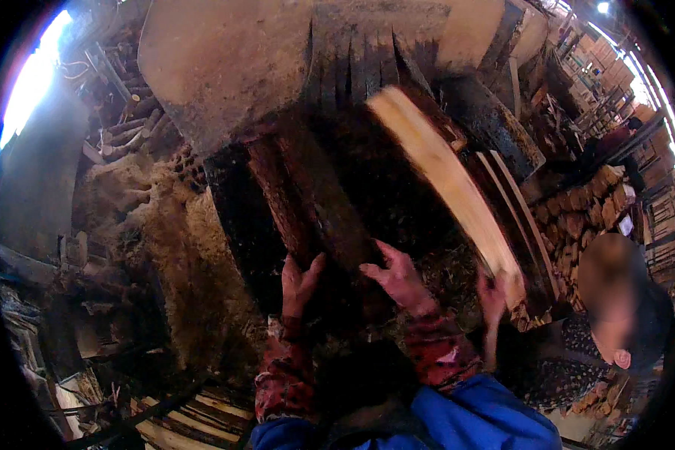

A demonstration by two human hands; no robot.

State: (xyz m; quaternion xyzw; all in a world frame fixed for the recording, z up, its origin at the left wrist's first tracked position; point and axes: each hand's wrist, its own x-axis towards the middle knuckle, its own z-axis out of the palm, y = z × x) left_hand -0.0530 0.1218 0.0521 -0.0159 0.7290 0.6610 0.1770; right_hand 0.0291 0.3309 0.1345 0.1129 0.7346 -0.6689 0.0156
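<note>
A wood workshop; heaped sawdust [187, 244], piled logs [131, 136] and stacked cut wood [589, 206] show it.

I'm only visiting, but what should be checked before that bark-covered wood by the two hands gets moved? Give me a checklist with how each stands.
1. Both hands visible: ok; the left hand and right hand show clearly.
2. Left hand at the wood: ok; it is at the near end of the bark-covered wood.
3. Left grip firm: cannot tell; its hold is unclear.
4. Right hand closed: not ok; thumb and fingers are spread.
5. Space on the right: probably not ok; another person's hand is at a pale board close by.
</note>
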